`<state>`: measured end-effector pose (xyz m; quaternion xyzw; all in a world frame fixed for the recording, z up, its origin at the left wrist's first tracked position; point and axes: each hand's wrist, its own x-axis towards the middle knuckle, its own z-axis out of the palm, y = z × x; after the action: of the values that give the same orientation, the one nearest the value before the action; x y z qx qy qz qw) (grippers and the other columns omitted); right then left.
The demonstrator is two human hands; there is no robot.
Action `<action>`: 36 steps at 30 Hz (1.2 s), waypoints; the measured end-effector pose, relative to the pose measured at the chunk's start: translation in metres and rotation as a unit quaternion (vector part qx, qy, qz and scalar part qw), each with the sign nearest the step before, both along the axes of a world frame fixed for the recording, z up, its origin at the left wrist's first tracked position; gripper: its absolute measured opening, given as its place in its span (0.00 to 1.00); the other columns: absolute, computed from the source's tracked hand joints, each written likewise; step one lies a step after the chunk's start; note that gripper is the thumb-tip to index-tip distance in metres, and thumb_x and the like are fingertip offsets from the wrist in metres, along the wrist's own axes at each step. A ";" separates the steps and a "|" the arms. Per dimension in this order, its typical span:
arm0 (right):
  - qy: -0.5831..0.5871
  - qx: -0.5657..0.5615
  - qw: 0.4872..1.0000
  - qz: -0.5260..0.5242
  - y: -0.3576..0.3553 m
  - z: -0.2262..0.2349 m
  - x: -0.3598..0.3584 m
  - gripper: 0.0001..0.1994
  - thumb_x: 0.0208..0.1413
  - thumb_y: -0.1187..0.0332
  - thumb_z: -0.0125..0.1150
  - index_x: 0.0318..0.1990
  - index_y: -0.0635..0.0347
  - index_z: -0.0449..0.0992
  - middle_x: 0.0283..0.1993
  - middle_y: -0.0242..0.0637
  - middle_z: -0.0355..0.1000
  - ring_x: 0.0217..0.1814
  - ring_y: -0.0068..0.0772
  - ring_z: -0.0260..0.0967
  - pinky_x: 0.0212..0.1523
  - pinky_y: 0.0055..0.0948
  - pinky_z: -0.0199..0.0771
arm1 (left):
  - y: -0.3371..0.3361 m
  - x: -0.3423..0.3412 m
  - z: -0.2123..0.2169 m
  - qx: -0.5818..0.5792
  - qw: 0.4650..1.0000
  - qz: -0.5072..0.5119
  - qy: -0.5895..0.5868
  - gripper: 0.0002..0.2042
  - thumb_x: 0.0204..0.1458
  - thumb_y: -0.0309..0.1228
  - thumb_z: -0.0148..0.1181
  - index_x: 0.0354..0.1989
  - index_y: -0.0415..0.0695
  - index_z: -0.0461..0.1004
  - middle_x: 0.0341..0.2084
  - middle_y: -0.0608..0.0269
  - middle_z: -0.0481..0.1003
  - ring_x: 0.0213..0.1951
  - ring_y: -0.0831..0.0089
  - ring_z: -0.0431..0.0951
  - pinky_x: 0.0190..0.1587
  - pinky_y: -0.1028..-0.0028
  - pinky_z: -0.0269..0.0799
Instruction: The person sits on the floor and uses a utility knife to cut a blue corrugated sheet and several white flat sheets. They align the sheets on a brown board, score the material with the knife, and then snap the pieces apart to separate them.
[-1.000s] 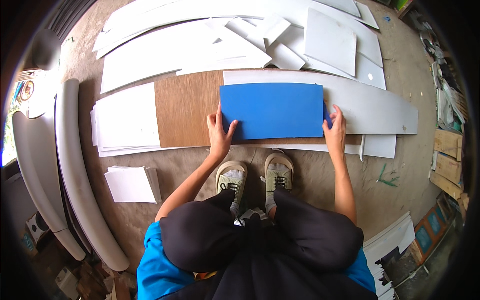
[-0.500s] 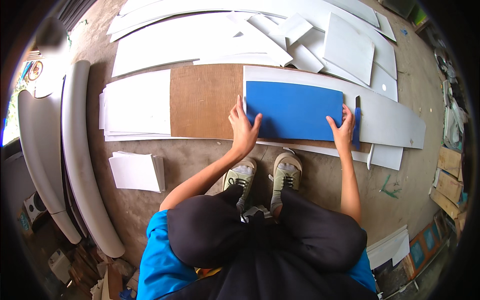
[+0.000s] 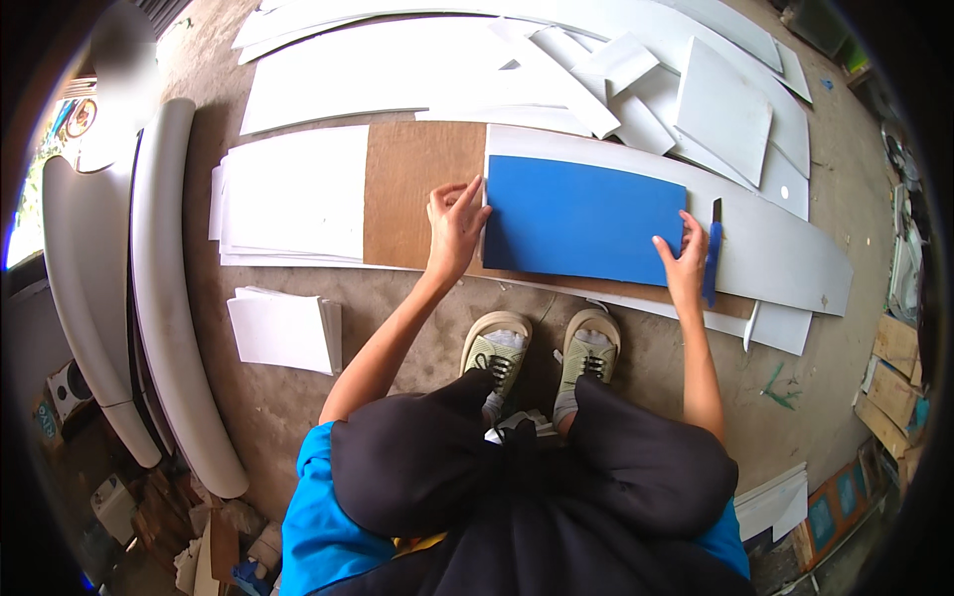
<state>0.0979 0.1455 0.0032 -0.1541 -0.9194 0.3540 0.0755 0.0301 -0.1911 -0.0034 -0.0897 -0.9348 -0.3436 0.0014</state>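
A blue rectangular board (image 3: 584,219) lies on a white sheet (image 3: 552,142), whose strip shows along the board's far edge. My left hand (image 3: 455,228) is at the board's left edge, index finger stretched out and thumb apart from it, the fingertips against the edge. At the right end, my right hand (image 3: 684,263) holds the board, thumb on top and fingers at its side edge. A blue-handled utility knife (image 3: 713,253) lies just right of that hand. Under the sheets is a brown wooden board (image 3: 422,189), bare to the left of the blue board.
White sheets (image 3: 293,194) are stacked at the left end of the brown board. Another small stack (image 3: 283,330) lies on the floor nearer me. Large panels and loose offcuts (image 3: 725,109) cover the far side. Long white rolls (image 3: 174,298) lie at left; a white-handled tool (image 3: 751,326) lies at right.
My left hand has shifted left off the blue board's surface to its edge, its fingers more bent. My right hand still holds the right end. The whole view has shifted slightly.
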 end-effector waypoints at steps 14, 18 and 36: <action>-0.022 -0.068 0.997 -0.025 0.005 -0.005 -0.006 0.28 0.43 0.69 0.64 0.55 0.54 0.61 0.48 0.39 0.62 0.41 0.28 0.59 0.38 0.27 0.64 | -0.010 -0.009 0.007 0.174 0.978 -0.057 -0.097 0.23 0.45 0.29 0.60 0.52 0.45 0.66 0.35 0.57 0.66 0.29 0.71 0.74 0.34 0.74 0.72; -0.029 -0.063 0.997 -0.030 0.004 -0.003 -0.006 0.29 0.43 0.68 0.64 0.55 0.53 0.60 0.50 0.41 0.61 0.42 0.30 0.59 0.39 0.28 0.64 | -0.009 -0.010 0.007 0.170 0.979 -0.071 -0.091 0.25 0.45 0.29 0.60 0.54 0.44 0.64 0.34 0.57 0.65 0.28 0.71 0.72 0.34 0.73 0.71; -0.040 -0.060 0.997 -0.022 0.004 -0.002 -0.005 0.29 0.44 0.68 0.64 0.55 0.53 0.60 0.50 0.40 0.61 0.42 0.29 0.59 0.39 0.26 0.64 | 0.003 0.008 -0.006 0.150 0.987 -0.039 -0.037 0.26 0.48 0.26 0.55 0.58 0.44 0.57 0.39 0.51 0.61 0.32 0.63 0.69 0.36 0.68 0.70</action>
<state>0.0928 0.1493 0.0016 -0.1922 -0.8951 0.4006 0.0372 0.0380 -0.1881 -0.0093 -0.1120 -0.8680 -0.4826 -0.0328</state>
